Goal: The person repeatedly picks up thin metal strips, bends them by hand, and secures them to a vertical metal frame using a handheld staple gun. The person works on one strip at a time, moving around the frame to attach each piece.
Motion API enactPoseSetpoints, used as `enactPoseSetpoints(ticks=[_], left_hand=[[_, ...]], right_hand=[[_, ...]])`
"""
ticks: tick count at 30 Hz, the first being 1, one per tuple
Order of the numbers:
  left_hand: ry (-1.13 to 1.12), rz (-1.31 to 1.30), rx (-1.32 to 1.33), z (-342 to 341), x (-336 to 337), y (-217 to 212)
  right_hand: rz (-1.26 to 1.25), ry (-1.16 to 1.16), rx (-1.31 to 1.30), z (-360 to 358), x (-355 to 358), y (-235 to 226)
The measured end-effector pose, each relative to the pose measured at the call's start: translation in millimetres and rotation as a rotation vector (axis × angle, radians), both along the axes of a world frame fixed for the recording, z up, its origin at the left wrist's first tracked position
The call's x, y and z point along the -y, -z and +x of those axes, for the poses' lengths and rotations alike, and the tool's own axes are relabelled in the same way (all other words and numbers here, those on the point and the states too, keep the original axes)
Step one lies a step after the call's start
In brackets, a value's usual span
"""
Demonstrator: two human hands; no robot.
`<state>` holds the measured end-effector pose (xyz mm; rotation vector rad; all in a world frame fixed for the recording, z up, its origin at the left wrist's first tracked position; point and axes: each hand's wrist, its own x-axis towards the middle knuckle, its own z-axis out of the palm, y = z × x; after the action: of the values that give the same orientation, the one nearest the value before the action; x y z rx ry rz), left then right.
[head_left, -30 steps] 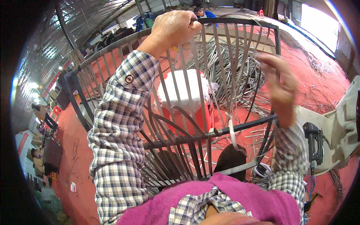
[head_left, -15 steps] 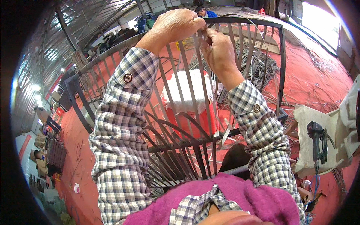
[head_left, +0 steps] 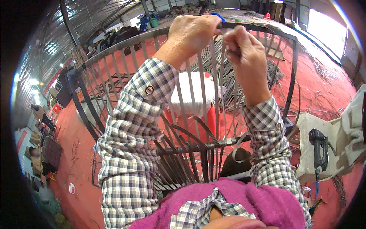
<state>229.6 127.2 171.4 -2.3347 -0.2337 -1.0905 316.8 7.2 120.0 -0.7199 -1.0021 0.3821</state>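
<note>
A dark frame with flat grey-brown upright strips stands in front of me, like the back of a woven seat. My left hand [head_left: 195, 35] is closed over its top rail [head_left: 263, 28] near the middle. Just right of it, my right hand [head_left: 248, 57] is raised at rail height with the fingers curled in; what they pinch is hidden. Below, loose strip ends [head_left: 206, 128] bend up around the wrapped lower crossbar [head_left: 179, 149]. A thin strip loop [head_left: 237, 147] hangs at that bar, near my right sleeve.
A black air stapler [head_left: 319, 149] with a blue hose lies on pale cloth [head_left: 305, 129] at right. Beyond the frame are a white-covered red stool [head_left: 192, 91] and a heap of grey strips [head_left: 271, 74] on the red floor. A person in blue [head_left: 217, 16] is partly visible far back.
My right hand has drawn away from the rail to the right and its fingers have curled. The left hand has shifted slightly right with the view. The long strip arcing above the rail has dropped.
</note>
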Motion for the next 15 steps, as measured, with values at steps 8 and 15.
enactPoseSetpoints(ticks=[8,15], left_hand=[[0.083,-0.086,0.157,-4,16,-3],[0.064,-0.041,0.191,-6,22,-3]], right_hand=[[0.03,0.38,0.596,40,-32,-89],[-0.266,0.601,1.612,97,-59,-106]])
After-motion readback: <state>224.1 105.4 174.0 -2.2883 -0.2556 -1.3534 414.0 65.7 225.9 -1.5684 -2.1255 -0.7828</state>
